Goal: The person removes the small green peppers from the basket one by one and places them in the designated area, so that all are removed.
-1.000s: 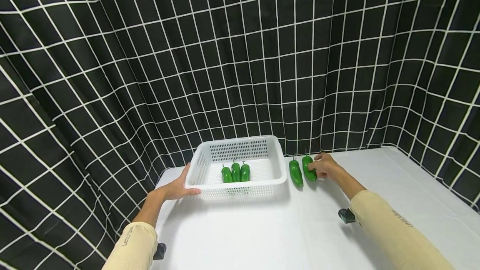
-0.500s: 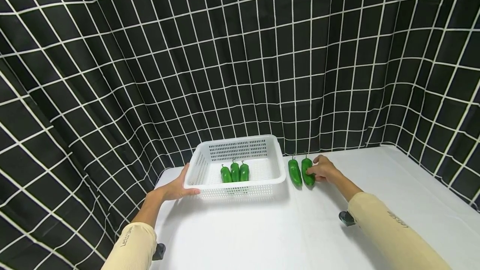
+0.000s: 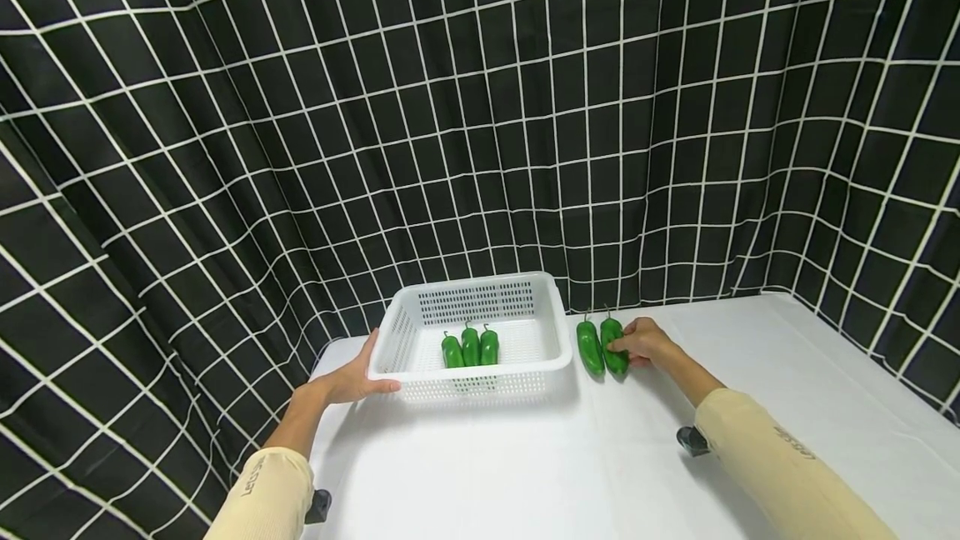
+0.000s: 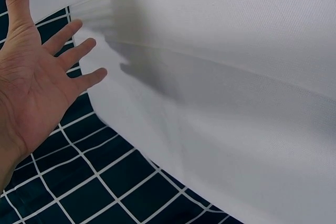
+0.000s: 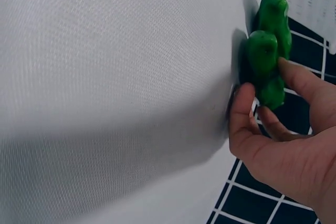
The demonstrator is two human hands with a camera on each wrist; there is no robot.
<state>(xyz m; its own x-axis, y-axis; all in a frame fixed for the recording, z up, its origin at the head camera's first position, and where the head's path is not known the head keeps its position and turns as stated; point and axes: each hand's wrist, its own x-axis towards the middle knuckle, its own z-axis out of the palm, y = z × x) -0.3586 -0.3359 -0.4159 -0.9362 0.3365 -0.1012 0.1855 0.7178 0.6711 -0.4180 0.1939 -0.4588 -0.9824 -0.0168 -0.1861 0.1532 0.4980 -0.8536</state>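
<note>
Left hand [image 3: 348,379] is spread wide, fingers straight, resting against the left end of the basket [image 3: 517,369], not wrapped round anything. The basket's probably light, stiffish plastic, so I'd hold it by the rim. Three peppers [image 3: 470,347] lie inside. Just right of it on the table [image 3: 480,465], a loose pepper [image 3: 590,348], then the end pepper [image 3: 611,332], pinched between right hand [image 3: 647,341] thumb and fingers. Shiny skin, so I'd guess light, firm, slightly slippery; grip it mid-body.
</note>
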